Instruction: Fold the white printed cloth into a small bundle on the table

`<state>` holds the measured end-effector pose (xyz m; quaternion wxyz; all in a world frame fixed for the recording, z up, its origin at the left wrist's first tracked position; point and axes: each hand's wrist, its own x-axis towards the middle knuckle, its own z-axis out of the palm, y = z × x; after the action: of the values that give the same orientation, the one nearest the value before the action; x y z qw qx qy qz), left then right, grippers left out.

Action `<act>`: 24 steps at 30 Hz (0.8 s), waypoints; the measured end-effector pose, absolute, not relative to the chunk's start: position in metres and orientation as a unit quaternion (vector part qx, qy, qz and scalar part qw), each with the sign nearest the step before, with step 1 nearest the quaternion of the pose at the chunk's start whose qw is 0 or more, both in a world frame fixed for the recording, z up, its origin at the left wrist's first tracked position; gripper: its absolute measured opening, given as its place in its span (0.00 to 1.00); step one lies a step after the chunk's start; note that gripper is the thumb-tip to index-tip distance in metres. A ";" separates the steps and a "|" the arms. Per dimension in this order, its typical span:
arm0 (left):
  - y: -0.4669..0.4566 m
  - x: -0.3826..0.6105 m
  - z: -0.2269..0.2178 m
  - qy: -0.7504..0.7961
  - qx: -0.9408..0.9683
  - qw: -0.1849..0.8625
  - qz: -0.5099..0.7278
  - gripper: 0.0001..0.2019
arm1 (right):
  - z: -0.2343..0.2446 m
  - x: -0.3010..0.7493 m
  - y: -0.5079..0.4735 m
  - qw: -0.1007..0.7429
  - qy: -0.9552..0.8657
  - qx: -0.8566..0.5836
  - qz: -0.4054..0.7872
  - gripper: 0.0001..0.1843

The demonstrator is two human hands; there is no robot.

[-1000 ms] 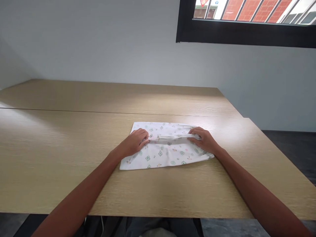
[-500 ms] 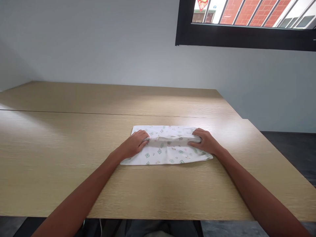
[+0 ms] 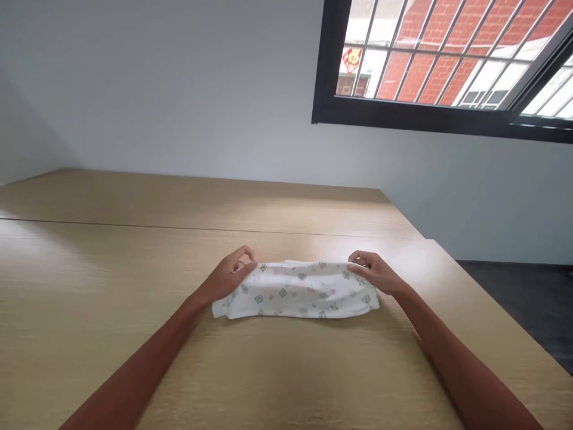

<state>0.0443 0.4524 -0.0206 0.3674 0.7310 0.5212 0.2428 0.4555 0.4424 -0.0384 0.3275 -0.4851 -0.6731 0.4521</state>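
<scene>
A small white cloth (image 3: 298,291) with a pattern of little green and pink figures lies folded into a narrow strip on the wooden table (image 3: 111,298). My left hand (image 3: 229,277) pinches the cloth's far left corner between thumb and fingers. At the far right corner my right hand (image 3: 375,272) pinches the cloth the same way. The far edge of the cloth is raised off the table between both hands, and its near edge rests on the wood.
A seam (image 3: 134,226) runs across the table behind the cloth. The table's right edge (image 3: 492,310) drops to a dark floor (image 3: 519,292). A grey wall stands behind, with a black-framed window (image 3: 425,113) at the upper right.
Both hands have carried the cloth's far fold toward me, so the cloth went from a wide rectangle to a narrow strip. The camera has tilted up, showing more of the window.
</scene>
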 end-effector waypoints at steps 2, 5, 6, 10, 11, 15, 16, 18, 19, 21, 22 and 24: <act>0.453 0.037 -0.015 0.497 0.645 0.525 0.247 0.24 | -0.031 0.458 0.441 0.304 -0.608 -0.456 0.574 0.28; 0.460 0.028 -0.020 0.517 0.641 0.523 0.218 0.26 | -0.035 0.459 0.444 0.348 -0.603 -0.500 0.514 0.27; 0.464 0.027 -0.024 0.543 0.676 0.443 0.227 0.25 | -0.040 0.459 0.447 0.371 -0.624 -0.530 0.438 0.25; 0.478 0.026 -0.043 0.542 0.775 0.114 0.305 0.12 | -0.060 0.462 0.458 0.471 -0.642 -0.596 0.106 0.19; 0.480 0.027 -0.045 0.526 0.780 0.096 0.324 0.12 | -0.062 0.463 0.460 0.494 -0.633 -0.594 0.054 0.19; 0.472 0.036 -0.045 0.467 0.809 0.115 0.339 0.10 | -0.061 0.458 0.456 0.517 -0.660 -0.542 -0.057 0.15; 0.467 0.040 -0.044 0.450 0.825 0.126 0.319 0.09 | -0.060 0.454 0.454 0.495 -0.685 -0.532 -0.056 0.14; 0.458 0.047 -0.043 0.419 0.855 0.161 0.259 0.09 | -0.061 0.444 0.447 0.405 -0.754 -0.516 -0.023 0.11; 0.453 0.051 -0.042 0.407 0.867 0.179 0.226 0.09 | -0.061 0.439 0.444 0.350 -0.785 -0.510 -0.002 0.09; 0.448 0.055 -0.042 0.396 0.877 0.207 0.177 0.10 | -0.063 0.430 0.439 0.265 -0.822 -0.504 0.023 0.06; 0.448 0.057 -0.042 0.399 0.876 0.217 0.165 0.10 | -0.064 0.427 0.437 0.243 -0.828 -0.504 0.027 0.06; 0.450 0.056 -0.043 0.409 0.869 0.226 0.163 0.11 | -0.064 0.424 0.436 0.235 -0.825 -0.514 0.026 0.05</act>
<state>0.0565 0.4499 -0.0427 0.2260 0.8688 0.4094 0.1626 0.4240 0.4357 -0.0639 0.2348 -0.5138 -0.8247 0.0262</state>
